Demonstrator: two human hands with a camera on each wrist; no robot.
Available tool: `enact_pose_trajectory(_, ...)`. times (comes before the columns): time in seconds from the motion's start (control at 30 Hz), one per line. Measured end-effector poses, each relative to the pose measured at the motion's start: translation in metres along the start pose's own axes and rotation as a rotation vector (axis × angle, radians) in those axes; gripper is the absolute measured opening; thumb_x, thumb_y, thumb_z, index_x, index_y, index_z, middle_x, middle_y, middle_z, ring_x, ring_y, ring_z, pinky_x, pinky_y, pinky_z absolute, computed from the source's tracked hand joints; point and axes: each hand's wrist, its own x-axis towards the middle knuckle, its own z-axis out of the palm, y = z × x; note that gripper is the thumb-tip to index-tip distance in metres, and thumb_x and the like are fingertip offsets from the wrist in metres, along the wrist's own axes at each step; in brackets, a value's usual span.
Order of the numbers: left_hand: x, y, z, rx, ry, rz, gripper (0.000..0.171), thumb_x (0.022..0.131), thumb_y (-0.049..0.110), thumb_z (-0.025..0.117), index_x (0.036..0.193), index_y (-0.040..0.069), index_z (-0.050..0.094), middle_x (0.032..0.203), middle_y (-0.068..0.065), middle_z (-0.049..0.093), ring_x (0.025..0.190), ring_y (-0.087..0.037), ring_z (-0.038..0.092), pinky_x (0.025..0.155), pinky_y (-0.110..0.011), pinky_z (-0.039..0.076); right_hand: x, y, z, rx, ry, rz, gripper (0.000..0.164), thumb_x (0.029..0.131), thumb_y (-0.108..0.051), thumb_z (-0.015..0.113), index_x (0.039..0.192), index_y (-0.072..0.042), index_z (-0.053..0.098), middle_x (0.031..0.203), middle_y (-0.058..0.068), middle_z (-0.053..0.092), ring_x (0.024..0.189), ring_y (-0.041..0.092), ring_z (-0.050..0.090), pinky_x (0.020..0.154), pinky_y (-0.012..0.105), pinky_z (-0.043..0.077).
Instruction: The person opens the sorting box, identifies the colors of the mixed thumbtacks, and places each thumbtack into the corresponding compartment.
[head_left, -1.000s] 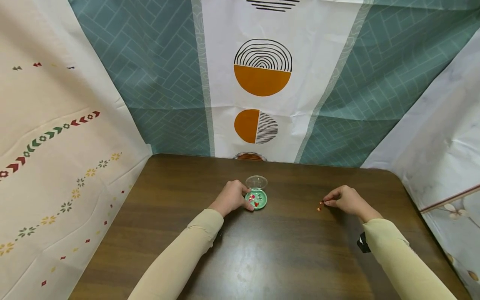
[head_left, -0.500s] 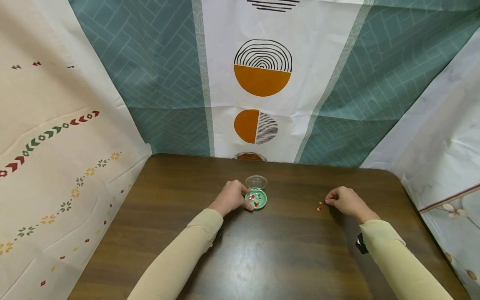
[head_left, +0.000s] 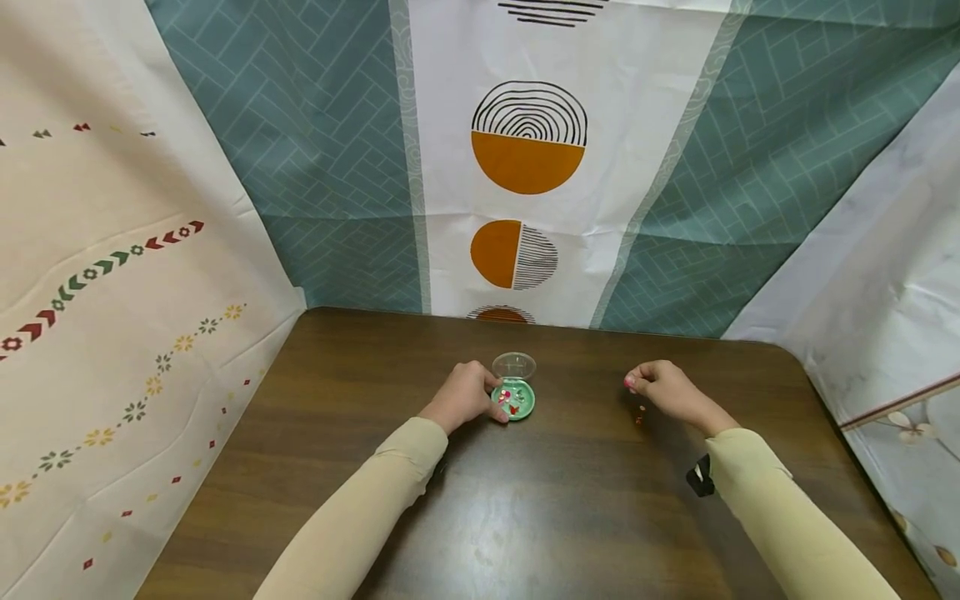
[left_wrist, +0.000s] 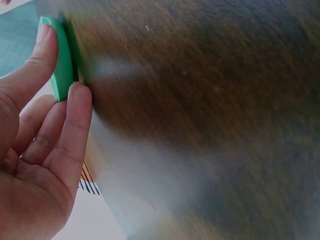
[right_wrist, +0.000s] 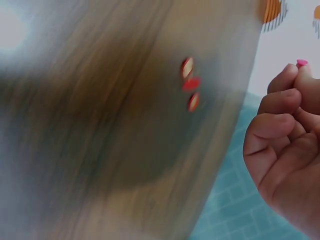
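Note:
In the head view my left hand grips the left rim of a small round green case between thumb and fingers. Its clear lid stands open at the back, and small red, pink and pale pieces lie inside. The left wrist view catches the case's green side edge-on. My right hand is raised above the table, pinching a small pink flat-headed piece, like a thumbtack, between thumb and index finger. Below it lie several small red pieces, some showing a cream face.
The brown wooden table reaches back to a hanging patterned cloth. More cloth hangs at the left and right sides. A small black object is at the right wrist.
My right hand has lifted from beside the loose red pieces and moved left, a pink piece now visible at its fingertips. The left hand stays on the green case.

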Motion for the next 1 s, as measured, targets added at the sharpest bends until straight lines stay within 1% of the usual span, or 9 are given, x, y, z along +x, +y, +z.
enact_pose_trajectory(0.13, 0.0, 0.001, -0.001, -0.002, -0.007, -0.005, 0.061, 0.05, 0.039, 0.089, 0.104, 0.015, 0.071, 0.102, 0.009, 0.065, 0.094, -0.009, 0.056, 0.079, -0.022, 0.043, 0.006, -0.016, 0.005, 0.081, -0.014, -0.001, 0.026, 0.097, -0.019, 0.05, 0.091, 0.004, 0.061, 0.086, 0.011, 0.058, 0.075, 0.019, 0.047, 0.066, 0.032, 0.041)
enact_pose_trajectory(0.23, 0.0, 0.001, -0.002, -0.007, -0.012, -0.006, 0.061, 0.05, 0.039, 0.089, 0.104, 0.015, 0.071, 0.102, 0.009, 0.065, 0.095, -0.01, 0.056, 0.079, -0.022, 0.043, 0.01, -0.025, 0.008, 0.117, -0.007, 0.003, 0.026, 0.098, -0.019, 0.048, 0.092, 0.003, 0.06, 0.086, 0.013, 0.056, 0.072, 0.018, 0.044, 0.063, 0.03, 0.038)
enact_pose_trajectory(0.37, 0.0, 0.001, -0.002, -0.014, -0.008, -0.005, 0.061, 0.05, 0.038, 0.089, 0.104, 0.014, 0.072, 0.102, 0.009, 0.065, 0.094, -0.01, 0.056, 0.078, -0.022, 0.043, 0.014, -0.032, 0.012, 0.139, 0.01, 0.015, 0.024, 0.098, -0.019, 0.048, 0.093, 0.002, 0.06, 0.079, 0.014, 0.054, 0.063, 0.016, 0.042, 0.054, 0.028, 0.036)
enact_pose_trajectory(0.47, 0.0, 0.0, -0.003, -0.016, -0.007, -0.004, 0.062, 0.05, 0.039, 0.089, 0.104, 0.015, 0.072, 0.101, 0.009, 0.065, 0.094, -0.01, 0.056, 0.077, -0.022, 0.043, 0.016, -0.036, 0.017, 0.152, 0.013, 0.036, 0.024, 0.098, -0.019, 0.049, 0.093, 0.002, 0.06, 0.074, 0.013, 0.053, 0.06, 0.015, 0.042, 0.051, 0.027, 0.036)
enact_pose_trajectory(0.53, 0.0, 0.0, -0.003, -0.014, -0.008, -0.004, 0.062, 0.049, 0.039, 0.089, 0.104, 0.015, 0.072, 0.101, 0.009, 0.066, 0.094, -0.01, 0.056, 0.078, -0.022, 0.043, 0.018, -0.037, 0.022, 0.15, 0.001, 0.037, 0.025, 0.097, -0.018, 0.049, 0.095, 0.004, 0.059, 0.075, 0.014, 0.054, 0.061, 0.015, 0.043, 0.053, 0.028, 0.037)
enact_pose_trajectory(0.63, 0.0, 0.0, -0.003, -0.012, -0.011, -0.003, 0.062, 0.049, 0.039, 0.089, 0.104, 0.015, 0.072, 0.1, 0.009, 0.065, 0.094, -0.01, 0.056, 0.078, -0.022, 0.043, 0.024, -0.04, 0.031, 0.138, -0.016, 0.031, 0.025, 0.097, -0.018, 0.05, 0.094, 0.004, 0.06, 0.079, 0.015, 0.056, 0.066, 0.017, 0.046, 0.06, 0.03, 0.04)
enact_pose_trajectory(0.77, 0.0, 0.0, -0.003, -0.009, -0.013, 0.0, 0.062, 0.049, 0.039, 0.089, 0.104, 0.016, 0.071, 0.101, 0.009, 0.065, 0.095, -0.01, 0.056, 0.079, -0.022, 0.043, 0.033, -0.051, 0.044, 0.108, -0.037, -0.019, 0.024, 0.096, -0.019, 0.051, 0.093, 0.002, 0.062, 0.081, 0.008, 0.059, 0.073, 0.018, 0.05, 0.066, 0.033, 0.043)
enact_pose_trajectory(0.9, 0.0, 0.001, -0.003, -0.008, -0.011, -0.002, 0.063, 0.049, 0.039, 0.089, 0.105, 0.015, 0.071, 0.101, 0.008, 0.065, 0.094, -0.01, 0.056, 0.079, -0.022, 0.043, 0.042, -0.068, 0.059, 0.099, -0.037, -0.07, 0.023, 0.095, -0.02, 0.054, 0.092, 0.001, 0.064, 0.078, 0.003, 0.059, 0.073, 0.018, 0.051, 0.066, 0.033, 0.043)
enact_pose_trajectory(1.0, 0.0, 0.001, -0.002, -0.012, -0.008, -0.008, 0.063, 0.05, 0.039, 0.089, 0.105, 0.015, 0.071, 0.1, 0.007, 0.066, 0.092, -0.009, 0.056, 0.078, -0.022, 0.043, 0.048, -0.081, 0.071, 0.109, -0.035, -0.087, 0.021, 0.094, -0.019, 0.055, 0.09, 0.0, 0.065, 0.076, 0.001, 0.059, 0.072, 0.017, 0.051, 0.065, 0.032, 0.043)
